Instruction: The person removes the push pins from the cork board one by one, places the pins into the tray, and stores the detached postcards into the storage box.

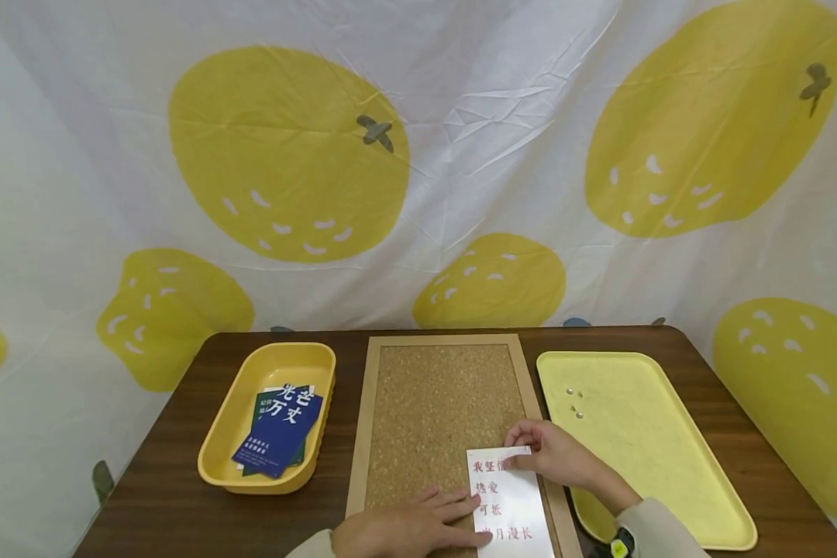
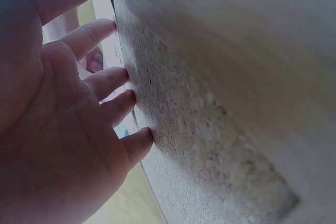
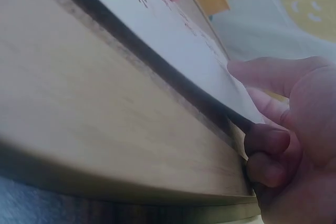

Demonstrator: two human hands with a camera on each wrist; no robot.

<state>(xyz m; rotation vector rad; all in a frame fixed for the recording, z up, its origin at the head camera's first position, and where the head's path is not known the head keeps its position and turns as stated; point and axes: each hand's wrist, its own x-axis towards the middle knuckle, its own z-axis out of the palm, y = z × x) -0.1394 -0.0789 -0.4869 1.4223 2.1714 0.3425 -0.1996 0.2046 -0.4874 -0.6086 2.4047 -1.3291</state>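
A white card (image 1: 519, 494) with red Chinese characters lies at the lower right of a wood-framed corkboard (image 1: 439, 403). My left hand (image 1: 411, 524) lies flat with spread fingers, its fingertips on the card's left edge and on the cork. At the card's upper right corner, my right hand (image 1: 561, 459) pinches the edge. In the right wrist view the thumb (image 3: 262, 73) rests on the card's face, while other fingers curl by the board's frame (image 3: 105, 108). Whether a pin is between those fingers cannot be seen.
Left of the board stands a yellow basket (image 1: 212, 457) holding several cards, a blue one (image 1: 279, 434) on top. To the right, a pale yellow tray (image 1: 642, 434) carries several small pins (image 1: 579, 415). A lemon-print cloth (image 1: 460, 155) hangs behind the brown table (image 1: 160, 465).
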